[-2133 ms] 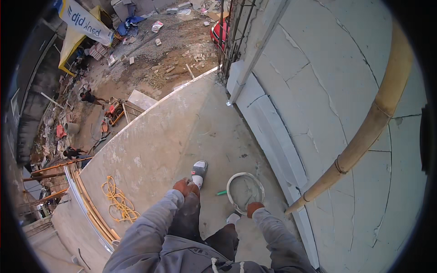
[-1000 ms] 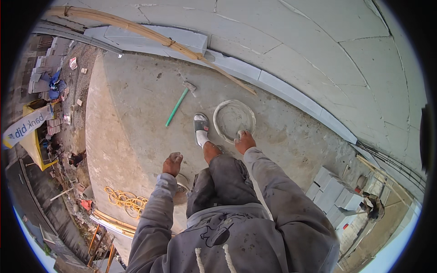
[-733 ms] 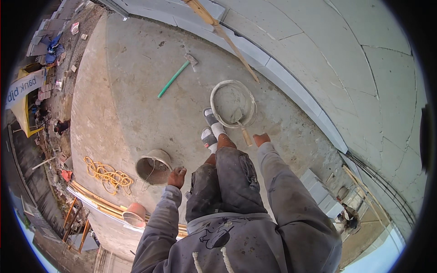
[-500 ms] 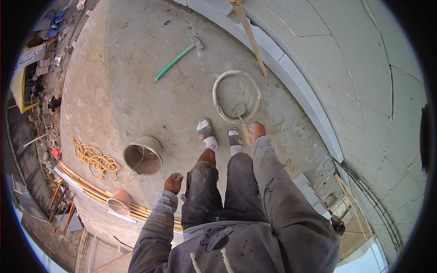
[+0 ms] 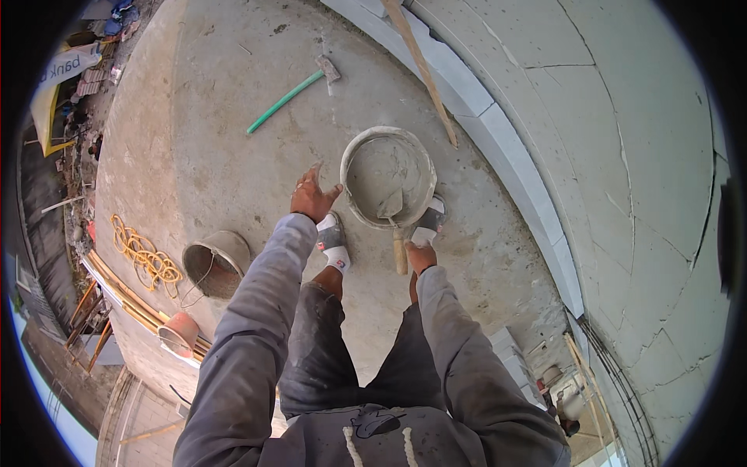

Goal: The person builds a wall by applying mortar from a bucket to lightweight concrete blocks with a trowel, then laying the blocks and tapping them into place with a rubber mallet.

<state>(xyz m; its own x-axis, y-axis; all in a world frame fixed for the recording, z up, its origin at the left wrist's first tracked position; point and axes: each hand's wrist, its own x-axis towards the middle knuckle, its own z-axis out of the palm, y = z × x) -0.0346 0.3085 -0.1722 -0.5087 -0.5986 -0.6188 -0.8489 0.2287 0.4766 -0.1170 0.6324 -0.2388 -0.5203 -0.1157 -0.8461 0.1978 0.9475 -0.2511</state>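
Trowel (image 5: 400,247) x1 by R hand (image 5: 421,256); bkts (image 5: 387,131) approx. 3

A green-handled hammer (image 5: 287,100) and tangled yellow rope (image 5: 145,255) lie on concrete flooring (image 5: 233,175).

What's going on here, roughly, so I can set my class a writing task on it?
A person stands over a round bucket of wet-looking grey mix. Their open left hand is beside its rim; the right hand is beside the trowel, whose blade rests in the mix; contact is unclear for either hand. A green-handled hammer lies farther off on the floor.
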